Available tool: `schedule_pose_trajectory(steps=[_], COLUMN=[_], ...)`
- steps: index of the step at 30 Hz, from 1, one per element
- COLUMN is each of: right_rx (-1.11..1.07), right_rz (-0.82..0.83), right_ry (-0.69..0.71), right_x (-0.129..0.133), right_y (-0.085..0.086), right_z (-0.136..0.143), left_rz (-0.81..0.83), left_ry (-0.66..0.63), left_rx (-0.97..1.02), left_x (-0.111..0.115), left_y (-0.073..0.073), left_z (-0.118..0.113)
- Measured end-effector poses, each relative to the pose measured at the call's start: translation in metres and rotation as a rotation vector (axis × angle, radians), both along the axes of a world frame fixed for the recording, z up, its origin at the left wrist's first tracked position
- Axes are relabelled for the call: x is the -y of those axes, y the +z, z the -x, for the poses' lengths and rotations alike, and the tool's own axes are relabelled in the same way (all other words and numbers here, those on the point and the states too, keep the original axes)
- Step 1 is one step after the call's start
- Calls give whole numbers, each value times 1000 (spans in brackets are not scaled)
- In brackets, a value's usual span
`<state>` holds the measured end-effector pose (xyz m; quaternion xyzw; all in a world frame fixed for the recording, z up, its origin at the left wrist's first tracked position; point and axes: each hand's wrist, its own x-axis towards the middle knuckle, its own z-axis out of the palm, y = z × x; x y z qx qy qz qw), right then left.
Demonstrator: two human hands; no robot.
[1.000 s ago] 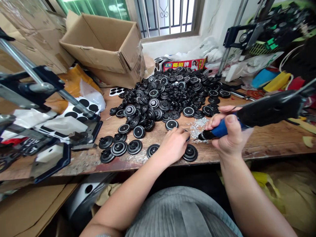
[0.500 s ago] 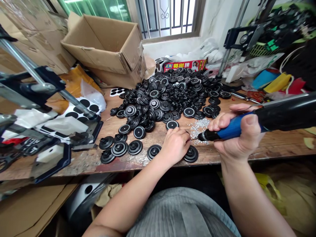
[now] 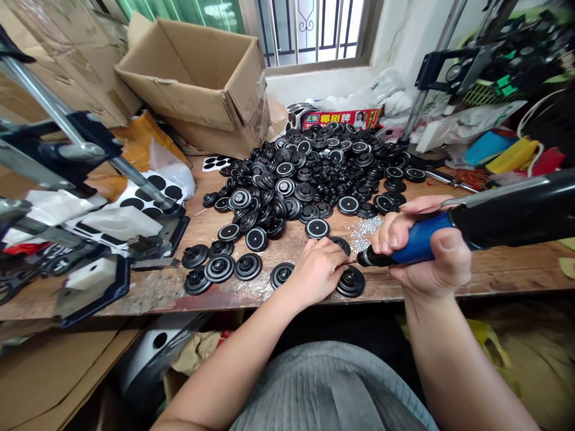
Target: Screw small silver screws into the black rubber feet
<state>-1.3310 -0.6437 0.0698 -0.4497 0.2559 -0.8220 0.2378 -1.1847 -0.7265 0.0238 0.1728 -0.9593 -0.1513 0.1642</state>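
Note:
My right hand [image 3: 431, 254] is wrapped round an electric screwdriver [image 3: 415, 240] with a blue and black body. Its thin bit points left and reaches the fingertips of my left hand [image 3: 320, 268]. My left fingers are closed on a black disc [image 3: 340, 243], whose edge shows just beyond them; most of their grip is hidden. Right below those fingertips lies a stepped black disc [image 3: 350, 281] with a raised centre. Another stepped disc [image 3: 282, 274] lies left of my wrist. A black disc with a pale ring [image 3: 317, 228] sits just beyond my left hand.
Small silver screws [image 3: 366, 230] lie scattered near the screwdriver tip. Behind them is a large pile of black discs [image 3: 287, 188]. An open cardboard box [image 3: 188, 102] stands at the back left. Metal presses [image 3: 90, 281] flank the wooden table [image 3: 485, 263], with sticker sheets beside the left one.
The screwdriver has shifted slightly left and down with my right hand. A black disc edge now shows beyond my left fingers. The whole view has shifted slightly.

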Motion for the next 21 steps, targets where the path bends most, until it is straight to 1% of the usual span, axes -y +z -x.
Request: schedule_pose_trajectory(steps=[5,9,11,13,15,17,19,21], right_rx=[-17,22,71,99,94,74,60,45], right_rz=[9,4,-12,-15,-2,3,-14,-31], right_ry=[62,12,-19,-51,-75,-80,-66,-40], right_x=[2,5,8,13,20,26,32,36], right_y=[4,5,4,3,2,2,2,2], right_z=[-8,-15,-18,-20,-22,-24,-29,-36], left_rz=[-55,-77,-79,-48,-3,33,56,72], left_ry=[9,84,144,239,348,404,387,344], left_rx=[-55,-100,-102,-86,-33,50,130,168], left_x=[2,1,1,2,4,6,8,8], left_y=[-3,-5,-2,1,3,2,-1,-4], left_z=[-10,-16,-22,-29,-36,-41,-43,-43])
